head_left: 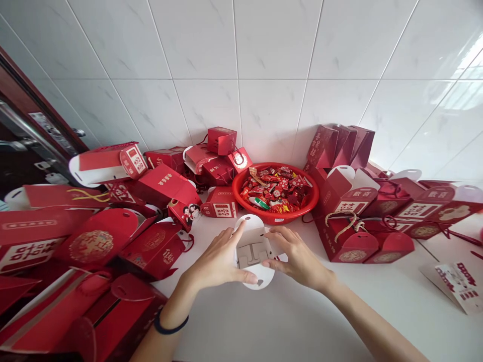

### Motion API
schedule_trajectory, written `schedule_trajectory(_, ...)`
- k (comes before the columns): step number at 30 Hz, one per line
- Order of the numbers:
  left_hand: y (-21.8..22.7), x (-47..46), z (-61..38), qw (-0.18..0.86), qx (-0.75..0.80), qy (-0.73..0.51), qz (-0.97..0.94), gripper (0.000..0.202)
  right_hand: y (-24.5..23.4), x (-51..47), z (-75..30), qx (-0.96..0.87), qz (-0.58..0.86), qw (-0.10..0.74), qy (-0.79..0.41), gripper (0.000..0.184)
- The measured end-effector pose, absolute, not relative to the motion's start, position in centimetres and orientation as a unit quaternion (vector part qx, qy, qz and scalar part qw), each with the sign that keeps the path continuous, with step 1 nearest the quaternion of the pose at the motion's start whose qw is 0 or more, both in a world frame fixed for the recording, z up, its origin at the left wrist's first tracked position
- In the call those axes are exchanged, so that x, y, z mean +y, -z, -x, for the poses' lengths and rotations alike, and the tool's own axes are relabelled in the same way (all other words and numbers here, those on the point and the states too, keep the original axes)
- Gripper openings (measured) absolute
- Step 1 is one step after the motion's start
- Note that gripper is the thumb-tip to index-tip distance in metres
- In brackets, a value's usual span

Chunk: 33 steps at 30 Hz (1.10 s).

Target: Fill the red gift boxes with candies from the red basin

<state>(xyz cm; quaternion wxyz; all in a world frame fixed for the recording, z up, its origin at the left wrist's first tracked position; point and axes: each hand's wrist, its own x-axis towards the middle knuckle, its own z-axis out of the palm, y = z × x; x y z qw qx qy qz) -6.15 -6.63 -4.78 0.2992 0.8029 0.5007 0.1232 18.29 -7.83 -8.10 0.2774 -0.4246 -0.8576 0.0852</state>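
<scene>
Between my two hands is a small gift box (254, 246) with its top uncovered, showing its pale inside and folded bottom flaps. Rounded white end flaps stick out at its far and near sides. My left hand (219, 259) grips its left side, thumb on the near flap and fingers at the far flap. On the right side, my right hand (296, 259) holds the wall with thumb and fingers. Just beyond the box sits a red plastic basin (277, 217) full of wrapped candies (277, 191).
Many red gift boxes (151, 246) crowd the left of the white table (264, 327). More red boxes (349, 241) stand in rows at the right. A printed card or bag (458, 284) lies at the far right. Behind is a tiled wall (271, 45); a door (37, 100) is at the left.
</scene>
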Motion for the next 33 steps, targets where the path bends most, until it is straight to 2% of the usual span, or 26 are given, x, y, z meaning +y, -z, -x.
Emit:
schedule_trajectory(10,6.2,-5.7,4.1,0.318,0.508,-0.189,-0.778,0.12,8.5,-6.5,-20.2,-0.854,0.401,0.328,-0.049,0.048)
schedule_trajectory(13,6.5,-5.5,3.5,0.32,0.496,-0.223,-0.776,0.113,8.1,-6.6,-20.6,-0.847,0.389,0.358,-0.052,0.041)
schedule_trajectory(17,6.2,-5.5,3.8,0.299,0.484,-0.239,-0.787,0.096,6.8,-6.3,-21.3,-0.816,0.392,0.415,-0.09,0.024)
schedule_trajectory(21,4.8,-5.1,4.5,0.236,0.481,-0.298,-0.79,0.063,5.4,-4.0,-22.2,-0.74,0.467,0.475,-0.096,0.018)
schedule_trajectory(23,4.0,-4.4,4.4,0.216,0.484,-0.342,-0.776,0.05,4.6,-1.7,-22.4,-0.703,0.53,0.467,-0.084,0.022)
schedule_trajectory(27,2.8,-2.0,3.3,0.229,0.446,-0.398,-0.768,0.032,3.0,3.5,-22.0,-0.625,0.683,0.372,-0.066,0.044)
schedule_trajectory(29,2.7,-0.4,2.6,0.248,0.434,-0.418,-0.758,0.025,2.8,5.7,-21.5,-0.598,0.717,0.353,-0.07,0.054)
schedule_trajectory(31,2.8,1.2,2.0,0.274,0.436,-0.439,-0.737,0.022,3.0,7.2,-21.0,-0.583,0.732,0.342,-0.083,0.056)
schedule_trajectory(33,2.9,2.6,1.6,0.305,0.44,-0.453,-0.713,0.019,3.5,8.2,-20.7,-0.58,0.735,0.337,-0.097,0.05)
